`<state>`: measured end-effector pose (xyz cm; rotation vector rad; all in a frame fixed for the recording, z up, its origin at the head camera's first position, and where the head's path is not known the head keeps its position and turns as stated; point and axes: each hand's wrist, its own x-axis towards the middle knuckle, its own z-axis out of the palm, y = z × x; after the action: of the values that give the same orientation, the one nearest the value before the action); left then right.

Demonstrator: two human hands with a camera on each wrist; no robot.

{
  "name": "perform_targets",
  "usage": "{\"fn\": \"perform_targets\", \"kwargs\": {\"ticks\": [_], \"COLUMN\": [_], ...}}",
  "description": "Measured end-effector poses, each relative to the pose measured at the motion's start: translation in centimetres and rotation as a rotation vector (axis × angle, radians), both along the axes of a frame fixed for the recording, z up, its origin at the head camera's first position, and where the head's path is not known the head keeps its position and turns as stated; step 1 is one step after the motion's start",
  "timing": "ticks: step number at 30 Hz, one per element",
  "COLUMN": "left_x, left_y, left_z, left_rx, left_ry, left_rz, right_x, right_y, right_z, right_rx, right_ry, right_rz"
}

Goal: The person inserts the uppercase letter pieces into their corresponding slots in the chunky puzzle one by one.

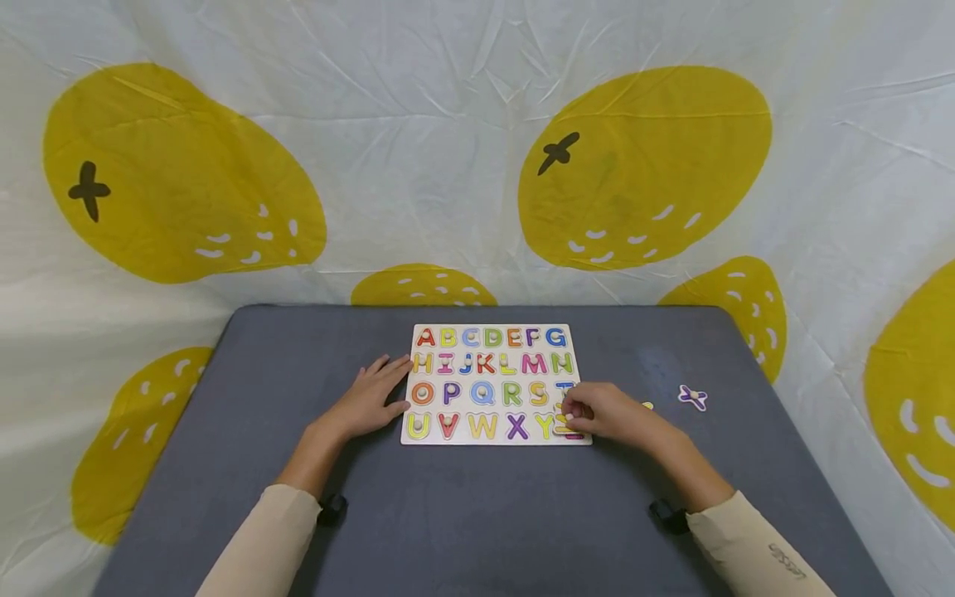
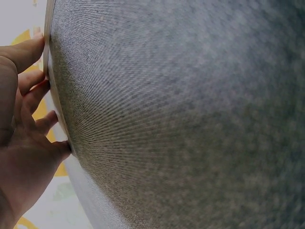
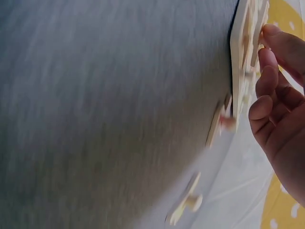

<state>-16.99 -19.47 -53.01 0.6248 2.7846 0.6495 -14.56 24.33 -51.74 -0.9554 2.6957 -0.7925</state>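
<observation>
A white alphabet puzzle board [image 1: 462, 408] lies on the table, with coloured letter pieces in rows, many with a small knob. My left hand [image 1: 367, 402] has its fingers spread and its fingertips and thumb touch the board's left edge. Above the lower right corner, my right hand [image 1: 603, 410] pinches a letter piece [image 3: 259, 31] between thumb and index finger. That piece looks partly yellow in the head view; the fingers hide its full shape. It lies over or just above the board's corner, beside the green Y [image 1: 543, 426].
Right of the board lies a purple-outlined, butterfly-like piece [image 1: 693, 397] with a knob. A yellow piece [image 1: 647, 405] is mostly hidden behind my right hand. The grey table [image 1: 477, 514] meets a white curtain [image 1: 418, 166] with yellow fruit prints.
</observation>
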Motion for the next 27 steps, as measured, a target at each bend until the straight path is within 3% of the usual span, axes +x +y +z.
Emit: {"fn": "perform_targets", "kwargs": {"ticks": [16, 27], "left_x": [0.1, 0.0], "left_y": [-0.1, -0.1], "left_z": [0.1, -0.1], "left_rx": [0.008, 0.005], "left_ry": [-0.004, 0.01], "left_rz": [0.008, 0.006], "right_x": [-0.1, -0.5], "right_y": [-6.2, -10.7], "right_z": [-0.6, -0.7], "right_rx": [-0.046, 0.015], "right_ry": [0.098, 0.177], "right_rz": [0.077, 0.093]}}
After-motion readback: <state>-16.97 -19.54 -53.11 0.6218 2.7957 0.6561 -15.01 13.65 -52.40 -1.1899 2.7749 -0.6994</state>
